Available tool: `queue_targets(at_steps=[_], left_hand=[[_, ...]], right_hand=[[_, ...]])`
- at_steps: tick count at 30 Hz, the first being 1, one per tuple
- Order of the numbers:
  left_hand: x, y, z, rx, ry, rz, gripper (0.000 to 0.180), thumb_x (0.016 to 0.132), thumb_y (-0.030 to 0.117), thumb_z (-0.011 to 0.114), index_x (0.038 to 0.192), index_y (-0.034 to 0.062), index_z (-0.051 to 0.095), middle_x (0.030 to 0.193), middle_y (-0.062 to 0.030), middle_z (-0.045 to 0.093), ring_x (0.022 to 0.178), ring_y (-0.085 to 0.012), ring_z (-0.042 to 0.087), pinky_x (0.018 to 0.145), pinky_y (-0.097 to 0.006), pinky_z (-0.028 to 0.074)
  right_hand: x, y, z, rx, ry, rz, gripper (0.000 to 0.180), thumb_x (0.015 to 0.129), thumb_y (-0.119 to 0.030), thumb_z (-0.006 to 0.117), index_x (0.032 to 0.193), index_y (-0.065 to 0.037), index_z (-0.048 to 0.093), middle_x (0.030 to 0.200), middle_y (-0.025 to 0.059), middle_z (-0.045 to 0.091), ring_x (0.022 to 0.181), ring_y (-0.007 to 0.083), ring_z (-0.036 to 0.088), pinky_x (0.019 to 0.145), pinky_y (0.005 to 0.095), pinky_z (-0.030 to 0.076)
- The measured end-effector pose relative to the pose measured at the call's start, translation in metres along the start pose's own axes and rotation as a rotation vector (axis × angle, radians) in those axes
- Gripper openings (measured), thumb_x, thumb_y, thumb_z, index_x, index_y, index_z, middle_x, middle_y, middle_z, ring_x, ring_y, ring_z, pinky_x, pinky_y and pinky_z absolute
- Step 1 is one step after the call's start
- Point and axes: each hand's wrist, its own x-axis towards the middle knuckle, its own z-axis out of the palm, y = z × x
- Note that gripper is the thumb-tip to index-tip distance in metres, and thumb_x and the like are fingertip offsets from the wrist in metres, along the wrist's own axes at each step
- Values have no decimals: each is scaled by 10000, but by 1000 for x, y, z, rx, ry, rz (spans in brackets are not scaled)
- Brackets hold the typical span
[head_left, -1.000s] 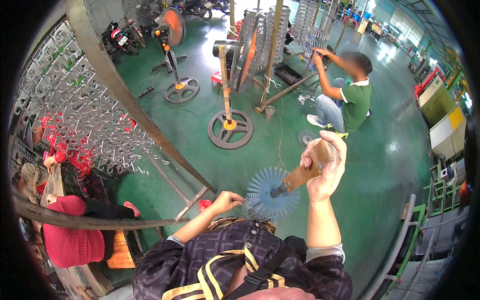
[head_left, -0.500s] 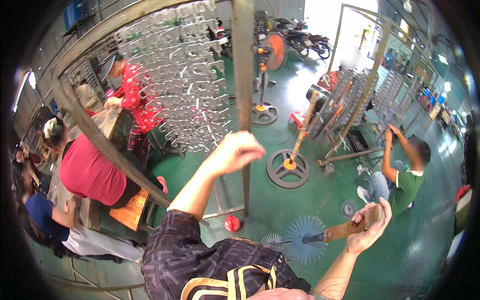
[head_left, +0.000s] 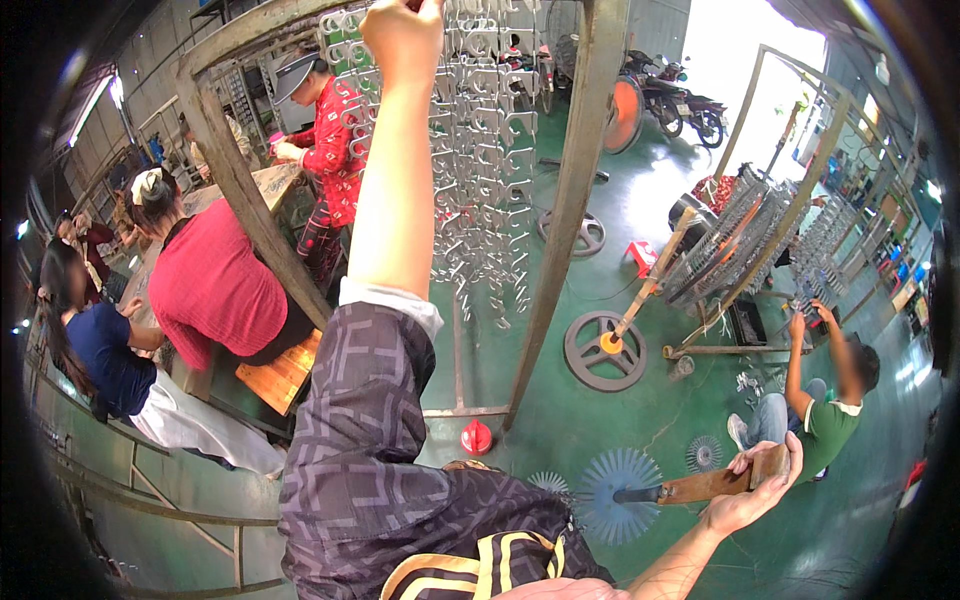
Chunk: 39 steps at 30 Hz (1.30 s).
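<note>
Raised to the upper edge of the picture, my left hand [head_left: 403,35] is closed beside the frame's top bar. Its fingertips are partly cut off, so I cannot make out what is in them. Next to it hang rows of bent silver metal hooks [head_left: 490,170] inside a tall metal frame [head_left: 568,200]. At the lower right my right hand [head_left: 748,505] is wrapped round the block-shaped end of a brown post [head_left: 700,487]. A dark rod leads from the post toward a blue-grey disc [head_left: 620,525] with radial slits.
A red round container [head_left: 476,437] stands on the green floor near the frame's foot. A wheel-based stand [head_left: 605,350] is ahead right. People work at a long table [head_left: 275,185] on the left; a person in green [head_left: 830,425] sits right beside another rack.
My left hand has moved up toward the frame's top, its arm now stretched out. The view has shifted, while my right hand keeps its hold on the brown post.
</note>
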Motion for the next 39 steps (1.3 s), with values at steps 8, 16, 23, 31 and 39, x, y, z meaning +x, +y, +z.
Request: queue_targets(at_steps=[8,16,23,31,39], left_hand=[[23,-95,56,874,-161,466,197,656,176,619,533,25,592,554,-137,582,547,-348,563,536,-442,420],[38,-147,79,300,144,505,255,653,149,597,457,102,440,455,-48,443,428,-247,453,450,-404,372],[7,-22,17,-116,-66,-12,153,717,147,599,634,18,600,577,-71,588,496,-158,519,478,-332,406],[-30,-3,-18,-672,-243,-273,137,789,79,678,875,-26,658,737,-32,630,590,-57,508,524,-185,371],[-101,23,-58,-791,-498,-505,123,793,90,671,869,-5,648,710,17,591,591,-33,468,539,-180,364]], right_hand=[[0,4,1,24,-25,-23,589,895,-508,370,1195,-2,411,761,84,446,539,110,374,486,218,317],[1,1,-1,-2,-16,-26,598,889,-521,378,1191,-6,418,769,84,453,540,108,379,474,215,313],[1,2,-5,-41,-6,-65,590,889,-516,377,1185,-7,420,768,84,449,552,108,381,467,212,311],[1,2,-2,-6,-20,-55,577,891,-506,373,1180,-8,422,769,83,442,573,109,388,476,212,324],[1,3,-3,-5,-29,-47,583,889,-511,378,1185,-10,420,760,84,438,570,111,391,481,217,337]])
